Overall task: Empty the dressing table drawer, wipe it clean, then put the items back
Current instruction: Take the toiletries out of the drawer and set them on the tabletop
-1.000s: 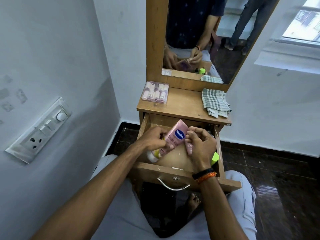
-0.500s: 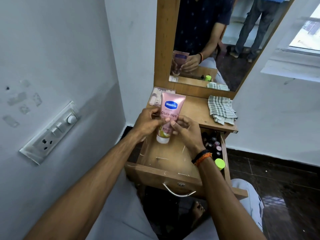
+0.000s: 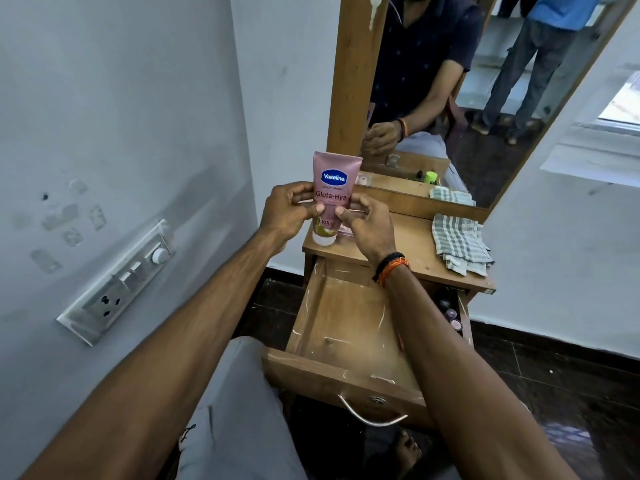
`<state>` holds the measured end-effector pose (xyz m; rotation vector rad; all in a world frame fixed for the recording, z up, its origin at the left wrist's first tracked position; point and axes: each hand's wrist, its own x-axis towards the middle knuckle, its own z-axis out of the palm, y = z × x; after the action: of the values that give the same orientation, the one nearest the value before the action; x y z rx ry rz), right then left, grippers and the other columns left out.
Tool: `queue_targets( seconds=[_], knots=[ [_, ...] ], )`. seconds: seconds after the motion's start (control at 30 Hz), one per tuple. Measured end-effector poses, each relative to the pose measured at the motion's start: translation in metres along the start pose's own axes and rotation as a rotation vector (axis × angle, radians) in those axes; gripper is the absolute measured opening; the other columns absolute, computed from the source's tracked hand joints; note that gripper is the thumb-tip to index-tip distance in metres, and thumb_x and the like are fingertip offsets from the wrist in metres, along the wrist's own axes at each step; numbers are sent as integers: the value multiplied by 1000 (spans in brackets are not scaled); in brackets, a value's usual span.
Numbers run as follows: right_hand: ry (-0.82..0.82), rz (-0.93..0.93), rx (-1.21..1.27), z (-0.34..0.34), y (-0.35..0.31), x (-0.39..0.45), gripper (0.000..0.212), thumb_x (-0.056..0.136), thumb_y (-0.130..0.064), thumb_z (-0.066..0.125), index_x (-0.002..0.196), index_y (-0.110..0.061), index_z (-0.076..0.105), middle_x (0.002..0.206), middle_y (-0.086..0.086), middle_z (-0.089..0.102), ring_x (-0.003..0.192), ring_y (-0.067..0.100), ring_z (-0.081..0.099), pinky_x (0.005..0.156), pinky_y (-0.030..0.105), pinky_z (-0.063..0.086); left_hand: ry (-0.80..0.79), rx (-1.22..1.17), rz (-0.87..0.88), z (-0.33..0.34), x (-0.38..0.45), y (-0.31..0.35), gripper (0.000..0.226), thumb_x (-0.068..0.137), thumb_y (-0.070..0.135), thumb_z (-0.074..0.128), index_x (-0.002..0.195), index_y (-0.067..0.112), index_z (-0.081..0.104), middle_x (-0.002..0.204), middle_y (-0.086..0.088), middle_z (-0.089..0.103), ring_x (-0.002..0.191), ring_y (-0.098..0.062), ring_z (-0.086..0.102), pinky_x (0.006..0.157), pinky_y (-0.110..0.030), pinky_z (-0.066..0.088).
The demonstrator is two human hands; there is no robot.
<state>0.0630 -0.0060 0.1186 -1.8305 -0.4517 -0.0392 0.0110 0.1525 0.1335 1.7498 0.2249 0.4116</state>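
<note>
A pink Vaseline tube [image 3: 334, 188] stands upright, cap down, at centre frame on the dressing table top [image 3: 412, 244], near its left front edge. The left hand [image 3: 289, 211] and right hand [image 3: 367, 225] pinch it from either side. Below, the open drawer [image 3: 343, 327] shows bare wood on its left; small bottles [image 3: 450, 313] crowd its right edge. A checked cloth [image 3: 459, 244] lies at the top's right.

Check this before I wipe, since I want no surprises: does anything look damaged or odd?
The open wooden drawer has pale scratches and scuffs across its floor and front rim. Small bottles remain at its right side. Nothing looks spilled.
</note>
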Motion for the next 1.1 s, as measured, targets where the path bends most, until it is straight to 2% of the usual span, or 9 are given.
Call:
queue_targets(
  seconds=[0.07,0.2,0.37,0.53,0.67,0.83,0.9,1.03,1.1],
  knots=[
    [4,6,-13,4,3,0,29,92,-15,70,120,-8,67,112,5,72,102,19,71,87,43,61,4,19,-10,1,1,-5,46,83,7,79,128,9,66,119,-4,72,105,-20,71,92,-46,59],
    [17,7,-40,10,6,-1,35,90,-16,74,123,-9,65,111,2,72,100,17,71,83,29,61,1,29,-23,1,1,-12,53,82,4,78,133,11,61,123,-5,70,109,-25,69,92,-47,58],
    [6,10,-97,14,11,-5,46,83,-17,80,126,-9,65,115,3,71,104,19,68,93,36,58,-21,99,-15,1,0,-17,57,81,9,81,133,15,59,124,-3,69,107,-23,68,91,-42,59],
    [-16,67,-74,19,17,-10,47,82,-17,81,125,-8,65,115,6,73,105,20,69,94,45,58,-16,133,1,1,-2,-21,59,80,14,83,133,19,58,125,0,68,104,-16,65,89,-34,56],
    [-9,103,-48,17,20,-11,48,80,-14,82,124,-7,65,112,6,74,102,20,71,91,44,60,-8,139,-1,2,-7,-24,64,78,18,85,135,19,57,130,0,66,109,-15,64,90,-34,55],
    [60,151,-25,8,27,-14,50,79,-12,84,126,-9,65,110,3,71,100,16,70,90,38,61,0,72,-66,2,-15,-30,69,72,15,89,134,17,58,131,-2,66,118,-21,64,97,-48,55],
    [69,162,-27,3,29,-16,50,80,-13,83,126,-9,65,112,4,71,101,15,70,91,37,60,16,67,-93,3,-18,-31,68,73,16,89,134,18,58,132,-2,65,118,-22,64,98,-50,55],
    [70,156,-40,-5,26,-22,46,82,-11,81,125,-9,65,112,4,70,101,14,69,90,35,60,54,68,-127,5,-25,-32,72,73,20,89,136,18,56,136,0,62,120,-20,61,98,-43,54],
    [73,151,-63,-10,24,-26,43,82,-9,80,123,-8,65,112,5,70,101,14,69,90,34,60,149,75,-142,7,-33,-32,69,72,21,90,132,17,56,131,1,64,114,-16,62,92,-35,55]
  ],
)
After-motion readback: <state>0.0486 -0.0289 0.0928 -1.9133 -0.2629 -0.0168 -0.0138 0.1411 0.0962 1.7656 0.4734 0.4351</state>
